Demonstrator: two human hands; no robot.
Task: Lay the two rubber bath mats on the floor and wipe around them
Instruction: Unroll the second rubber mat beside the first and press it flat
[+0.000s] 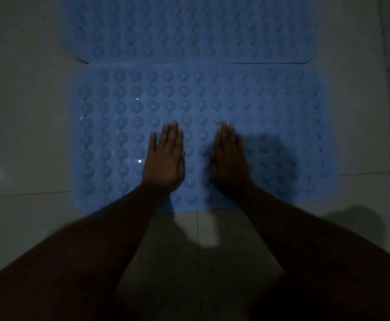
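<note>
Two blue rubber bath mats with rows of round suction cups lie flat on the pale tiled floor, one behind the other. The near mat point(120, 126) lies in the middle of the view, and its far edge meets the far mat point(189, 28). My left hand point(165, 156) rests palm down on the near mat, fingers straight and together. My right hand point(229, 156) lies flat beside it, a hand's width to the right. Neither hand holds anything. No cloth is in view.
Pale glossy floor tiles point(22, 135) surround the mats on the left, right and near sides, with grout lines crossing them. The light is dim, and my shadow falls on the near mat's right part and on the floor at lower right.
</note>
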